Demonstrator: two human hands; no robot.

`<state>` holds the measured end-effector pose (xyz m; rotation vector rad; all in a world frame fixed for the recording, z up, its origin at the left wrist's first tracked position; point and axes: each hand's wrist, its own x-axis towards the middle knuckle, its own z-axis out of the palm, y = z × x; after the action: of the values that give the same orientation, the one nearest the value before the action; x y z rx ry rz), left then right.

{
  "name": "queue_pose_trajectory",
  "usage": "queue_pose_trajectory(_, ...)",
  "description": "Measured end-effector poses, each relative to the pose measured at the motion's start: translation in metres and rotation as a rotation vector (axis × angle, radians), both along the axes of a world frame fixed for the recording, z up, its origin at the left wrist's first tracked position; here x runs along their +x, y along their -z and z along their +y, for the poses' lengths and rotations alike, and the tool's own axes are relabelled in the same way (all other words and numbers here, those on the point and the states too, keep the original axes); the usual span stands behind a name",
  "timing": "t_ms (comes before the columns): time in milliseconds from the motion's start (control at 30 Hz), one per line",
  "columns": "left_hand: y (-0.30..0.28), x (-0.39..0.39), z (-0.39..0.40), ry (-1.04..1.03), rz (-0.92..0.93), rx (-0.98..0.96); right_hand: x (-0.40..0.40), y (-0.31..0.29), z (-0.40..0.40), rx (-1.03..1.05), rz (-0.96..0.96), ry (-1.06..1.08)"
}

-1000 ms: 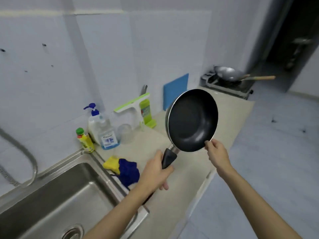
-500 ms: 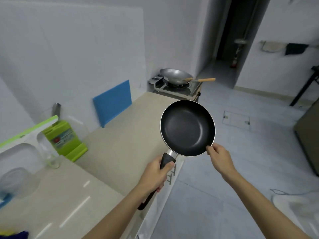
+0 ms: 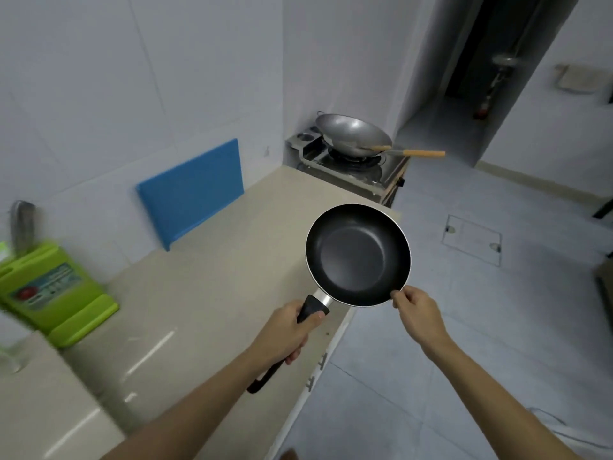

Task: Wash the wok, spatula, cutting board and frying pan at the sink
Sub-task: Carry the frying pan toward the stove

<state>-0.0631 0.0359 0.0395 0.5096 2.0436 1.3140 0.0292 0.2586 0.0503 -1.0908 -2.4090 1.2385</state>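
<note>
The round black non-stick frying pan (image 3: 358,255) hangs over the beige stone worktop (image 3: 205,293) edge, its handle running down-left into the left hand (image 3: 288,333), fingers wrapped round it, while the right hand (image 3: 416,308) pinches the near rim opposite.

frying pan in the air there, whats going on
A person holds the black frying pan up over the counter's edge, the left hand gripping its handle and the right hand pinching its rim. The pan looks empty. Farther along, the wok sits on the stove with a wooden-handled utensil, probably the spatula, in it, and the blue cutting board leans against the wall. The sink isn't in view.
</note>
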Motion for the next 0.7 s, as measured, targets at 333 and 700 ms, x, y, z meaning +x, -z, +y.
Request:
queue_pose_trajectory(333, 0.004, -0.146, 0.027, -0.086, -0.010, -0.077, -0.175, 0.021, 0.043, 0.019, -0.069, -0.171)
queue_pose_trajectory(700, 0.072, -0.166, -0.009, -0.786, -0.227, -0.066, -0.355, 0.099, -0.015, 0.159, -0.277, -0.807)
